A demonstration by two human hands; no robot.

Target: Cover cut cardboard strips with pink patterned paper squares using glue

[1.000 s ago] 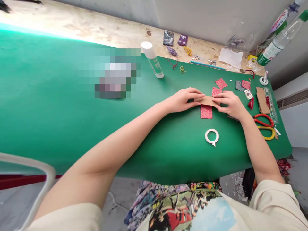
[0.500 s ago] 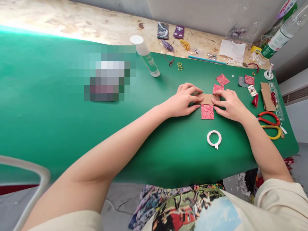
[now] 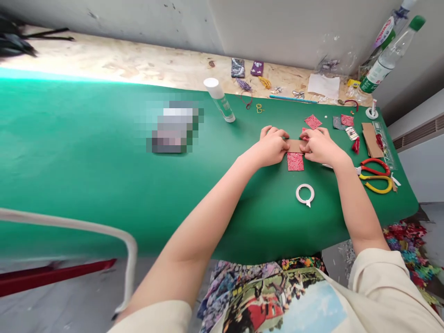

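Observation:
A small brown cardboard strip (image 3: 295,146) lies crosswise between my two hands, low over the green mat. My left hand (image 3: 272,147) grips its left end, fingers curled. At the right end, the fingers and thumb of my right hand (image 3: 321,145) are closed on it. A red patterned fabric square (image 3: 295,162) shows just below the strip's near edge. Another red piece (image 3: 305,132) peeks out behind, partly covered by my right hand. Nearer to me lies a white roll of narrow tape (image 3: 298,194) with a loose end.
Scissors (image 3: 376,160) with red and yellow handles lie right of my right wrist. Beyond are fabric scraps (image 3: 313,122), cardboard pieces (image 3: 372,140) and a clear ruler (image 3: 385,150). A white-capped glue tube (image 3: 224,106) and a pixelated object (image 3: 173,132) are leftward. Bottles (image 3: 376,74) stand at the back right.
My fingers, spread flatter along the strip before, are now curled in on its ends. The view has shifted, showing more wall and the scissors more fully.

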